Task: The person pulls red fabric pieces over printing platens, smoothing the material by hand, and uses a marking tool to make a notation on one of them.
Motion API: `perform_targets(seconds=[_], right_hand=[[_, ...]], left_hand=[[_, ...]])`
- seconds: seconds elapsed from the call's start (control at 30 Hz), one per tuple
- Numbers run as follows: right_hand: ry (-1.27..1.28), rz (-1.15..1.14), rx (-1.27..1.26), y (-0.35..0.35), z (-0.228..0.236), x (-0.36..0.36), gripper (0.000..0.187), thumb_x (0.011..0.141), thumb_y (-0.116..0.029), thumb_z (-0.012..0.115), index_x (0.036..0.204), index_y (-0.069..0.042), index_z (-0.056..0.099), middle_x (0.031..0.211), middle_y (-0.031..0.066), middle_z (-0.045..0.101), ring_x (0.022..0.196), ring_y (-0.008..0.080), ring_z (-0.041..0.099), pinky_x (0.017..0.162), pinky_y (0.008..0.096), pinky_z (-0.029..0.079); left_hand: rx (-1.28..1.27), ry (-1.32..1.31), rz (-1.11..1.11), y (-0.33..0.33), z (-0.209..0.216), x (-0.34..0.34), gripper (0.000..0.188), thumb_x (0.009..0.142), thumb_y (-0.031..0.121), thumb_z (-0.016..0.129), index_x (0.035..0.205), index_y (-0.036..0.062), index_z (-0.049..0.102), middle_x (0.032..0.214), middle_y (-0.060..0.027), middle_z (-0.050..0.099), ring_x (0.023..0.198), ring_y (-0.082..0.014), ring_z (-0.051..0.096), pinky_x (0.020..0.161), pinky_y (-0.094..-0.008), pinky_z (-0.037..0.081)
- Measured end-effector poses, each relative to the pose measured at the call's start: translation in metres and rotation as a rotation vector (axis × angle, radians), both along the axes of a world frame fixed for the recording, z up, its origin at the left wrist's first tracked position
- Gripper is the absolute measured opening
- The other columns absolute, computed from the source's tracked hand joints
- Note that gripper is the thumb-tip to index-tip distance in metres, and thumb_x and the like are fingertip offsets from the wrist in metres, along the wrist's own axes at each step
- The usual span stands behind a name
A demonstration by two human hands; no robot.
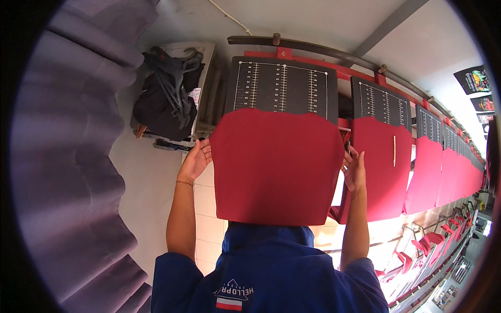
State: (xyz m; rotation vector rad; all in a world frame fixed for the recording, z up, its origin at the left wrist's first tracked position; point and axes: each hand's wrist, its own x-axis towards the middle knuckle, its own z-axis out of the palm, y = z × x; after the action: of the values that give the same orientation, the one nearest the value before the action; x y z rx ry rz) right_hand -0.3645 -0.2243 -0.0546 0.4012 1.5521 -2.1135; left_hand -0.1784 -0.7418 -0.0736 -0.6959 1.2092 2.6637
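Note:
A dark red fabric panel (276,167) lies smooth over a black printing board (305,78) with white ruled scales. Its curved upper edge leaves the far part of the board bare. At the panel's left side is my left hand (196,159), fingers extended toward the cloth's edge and fingertips close against it. On the opposite side my right hand (355,169) has its fingers apart, loosely bent, by the right edge. Neither hand holds the cloth in a visible grip; whether the fingertips press on the side cannot be made out.
More ruled boards with red panels (378,172) run in a row to the right, along a metal rail (334,52). A thin pale stick (394,151) lies on the second panel. Grey hangers (175,86) and black cloth lie on a stand at left, beside a grey curtain (73,156).

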Motion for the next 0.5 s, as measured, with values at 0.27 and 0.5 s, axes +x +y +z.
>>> perform_targets(seconds=[0.27,0.5], right_hand=[[0.006,0.020,-0.109,0.005,-0.003,-0.009,0.073,0.102,-0.063,0.030,0.143,-0.003,0.039,0.125,0.0136,0.061,0.102,0.0189,0.062,0.085,0.0312,0.049],[-0.031,-0.031,-0.141,0.018,-0.005,0.000,0.075,0.101,-0.065,0.032,0.141,-0.003,0.042,0.125,0.0154,0.062,0.105,0.0203,0.062,0.088,0.0332,0.051]], left_hand=[[-0.036,0.057,0.041,-0.008,0.016,-0.013,0.071,0.102,0.058,0.038,0.146,0.0032,0.040,0.139,-0.0150,0.056,0.124,-0.0253,0.056,0.105,-0.0403,0.043],[0.012,0.083,0.039,-0.012,0.015,-0.005,0.071,0.102,0.059,0.039,0.148,0.0052,0.038,0.147,-0.0189,0.047,0.130,-0.0289,0.050,0.110,-0.0428,0.039]])
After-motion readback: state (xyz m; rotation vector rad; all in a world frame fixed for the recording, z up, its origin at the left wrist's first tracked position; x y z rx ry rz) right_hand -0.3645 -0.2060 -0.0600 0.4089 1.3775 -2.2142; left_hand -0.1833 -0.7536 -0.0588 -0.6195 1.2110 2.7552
